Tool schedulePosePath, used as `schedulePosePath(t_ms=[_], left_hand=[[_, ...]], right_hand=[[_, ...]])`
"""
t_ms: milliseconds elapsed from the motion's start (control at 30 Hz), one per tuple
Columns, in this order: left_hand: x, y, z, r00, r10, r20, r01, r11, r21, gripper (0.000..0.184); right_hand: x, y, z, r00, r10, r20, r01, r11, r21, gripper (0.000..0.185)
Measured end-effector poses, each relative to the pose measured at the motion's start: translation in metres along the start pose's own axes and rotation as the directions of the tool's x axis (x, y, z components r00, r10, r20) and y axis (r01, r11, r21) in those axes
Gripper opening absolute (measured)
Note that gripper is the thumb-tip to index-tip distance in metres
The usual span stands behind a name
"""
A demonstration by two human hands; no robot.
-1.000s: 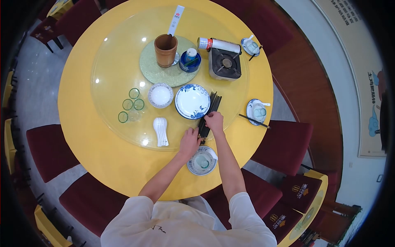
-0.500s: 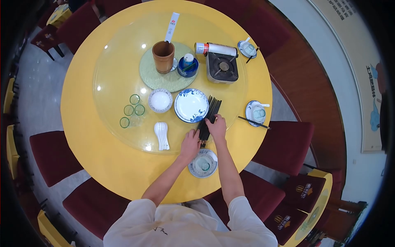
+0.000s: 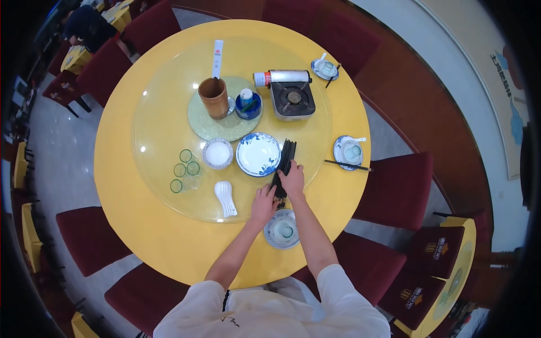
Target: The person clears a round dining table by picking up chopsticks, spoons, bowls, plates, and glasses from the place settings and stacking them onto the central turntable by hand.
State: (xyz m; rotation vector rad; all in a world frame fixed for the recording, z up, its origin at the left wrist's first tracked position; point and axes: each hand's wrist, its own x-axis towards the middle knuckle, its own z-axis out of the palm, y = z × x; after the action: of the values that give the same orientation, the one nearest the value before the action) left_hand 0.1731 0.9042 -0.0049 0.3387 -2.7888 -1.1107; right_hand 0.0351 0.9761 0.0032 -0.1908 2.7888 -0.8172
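Note:
A bundle of black chopsticks [image 3: 288, 151] lies on the glass turntable, just right of a stack of blue-and-white plates [image 3: 258, 154]. My right hand [image 3: 292, 179] presses on the bundle's right side with bent fingers. From the left and nearer to me, my left hand [image 3: 263, 204] closes on its lower part. The fingers partly cover the sticks. Close below both hands, a patterned plate [image 3: 273, 241] holds a bowl and a glass. A stack of white spoons [image 3: 225, 198] lies left of my left hand.
Green-rimmed glasses [image 3: 180, 170] and white bowls [image 3: 217, 153] stand on the turntable's left. Farther back are a wooden cup [image 3: 213, 98], a blue holder [image 3: 248, 106] and a gas stove [image 3: 293, 101]. Place settings [image 3: 339, 151] line the right edge. A person [image 3: 90, 28] bends over at the far left.
The fanned-out chopsticks are now squeezed into a narrower, more even bundle between my hands. My head view has shifted, so the whole table appears lower in the picture.

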Motion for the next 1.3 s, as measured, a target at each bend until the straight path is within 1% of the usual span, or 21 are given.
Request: schedulePosePath(t_ms=[67,100,167,200,300,333,400,433,533,600,633,700,733,800,833,933,1033,1100,1167,1233,1300], left_hand=[[0.0,0.003,0.0,1.0,-0.009,-0.023,0.009,1.0,-0.009,0.056],[-0.003,0.004,-0.002,1.0,-0.021,-0.022,0.02,1.0,-0.015,0.055],[-0.008,0.004,-0.007,0.992,0.019,-0.124,-0.018,1.0,0.008,0.048],[-0.014,0.006,-0.009,0.984,0.038,-0.174,-0.035,0.999,0.019,0.045],[-0.039,0.007,-0.02,0.98,-0.197,0.013,0.191,0.934,-0.301,0.03],[-0.053,0.007,-0.015,0.967,-0.253,0.027,0.238,0.861,-0.449,0.027],[-0.079,0.003,-0.006,0.903,-0.348,0.254,0.428,0.66,-0.618,0.03],[-0.09,0.002,-0.002,0.856,-0.365,0.366,0.515,0.535,-0.67,0.032],[-0.112,0.02,0.011,0.814,-0.425,0.396,0.565,0.419,-0.711,0.037],[-0.116,0.031,0.018,0.762,-0.464,0.451,0.619,0.318,-0.719,0.039],[-0.117,0.037,0.021,0.737,-0.483,0.472,0.637,0.264,-0.725,0.041],[-0.114,0.043,0.024,0.709,-0.515,0.482,0.65,0.21,-0.731,0.042],[-0.114,0.046,0.024,0.693,-0.529,0.49,0.657,0.183,-0.732,0.042],[-0.109,0.047,0.024,0.682,-0.533,0.501,0.664,0.165,-0.729,0.041],[-0.109,0.049,0.024,0.677,-0.533,0.507,0.667,0.154,-0.729,0.041],[-0.112,0.057,0.021,0.698,-0.523,0.489,0.663,0.215,-0.717,0.039],[-0.12,0.062,0.016,0.735,-0.511,0.446,0.614,0.221,-0.758,0.036],[-0.129,0.061,0.015,0.761,-0.528,0.376,0.554,0.228,-0.8,0.035],[-0.137,0.056,0.018,0.784,-0.551,0.284,0.485,0.259,-0.835,0.033],[-0.14,0.057,0.005,0.774,-0.596,0.212,0.446,0.277,-0.851,0.032],[-0.141,0.056,-0.008,0.75,-0.643,0.157,0.432,0.296,-0.852,0.03]], right_hand=[[-0.004,0.005,-0.001,0.999,-0.045,-0.024,0.046,0.998,0.035,0.061],[-0.009,0.009,-0.003,0.993,-0.099,-0.06,0.103,0.992,0.071,0.059],[-0.023,0.016,-0.018,0.974,-0.19,-0.125,0.206,0.97,0.13,0.055],[-0.033,0.025,-0.024,0.972,-0.19,-0.14,0.21,0.967,0.146,0.046],[-0.082,0.054,-0.053,0.997,-0.079,-0.025,0.083,0.95,0.3,0.038],[-0.101,0.068,-0.053,0.996,-0.067,-0.051,0.081,0.932,0.353,0.033],[-0.142,0.088,-0.057,0.989,0.073,0.128,-0.122,0.891,0.437,0.034],[-0.161,0.095,-0.054,0.982,0.081,0.172,-0.154,0.871,0.466,0.034],[-0.195,0.107,-0.041,0.949,0.113,0.295,-0.263,0.8,0.539,0.034],[-0.204,0.109,-0.034,0.918,0.143,0.369,-0.346,0.745,0.571,0.034],[-0.201,0.111,-0.034,0.913,0.154,0.377,-0.356,0.752,0.555,0.035],[-0.194,0.111,-0.031,0.898,0.172,0.406,-0.382,0.765,0.519,0.036],[-0.193,0.111,-0.029,0.879,0.178,0.442,-0.424,0.717,0.554,0.036],[-0.189,0.11,-0.03,0.841,0.188,0.507,-0.504,0.611,0.61,0.036],[-0.19,0.11,-0.032,0.847,0.189,0.496,-0.499,0.604,0.621,0.035],[-0.197,0.105,-0.038,0.861,0.185,0.473,-0.48,0.601,0.639,0.033],[-0.207,0.093,-0.048,0.872,0.184,0.454,-0.46,0.626,0.63,0.031],[-0.211,0.083,-0.054,0.886,0.179,0.429,-0.434,0.646,0.628,0.03],[-0.213,0.08,-0.044,0.917,0.139,0.374,-0.364,0.675,0.642,0.028],[-0.214,0.061,-0.049,0.932,0.117,0.342,-0.322,0.7,0.637,0.028],[-0.213,0.044,-0.046,0.923,0.099,0.371,-0.333,0.687,0.646,0.028]])
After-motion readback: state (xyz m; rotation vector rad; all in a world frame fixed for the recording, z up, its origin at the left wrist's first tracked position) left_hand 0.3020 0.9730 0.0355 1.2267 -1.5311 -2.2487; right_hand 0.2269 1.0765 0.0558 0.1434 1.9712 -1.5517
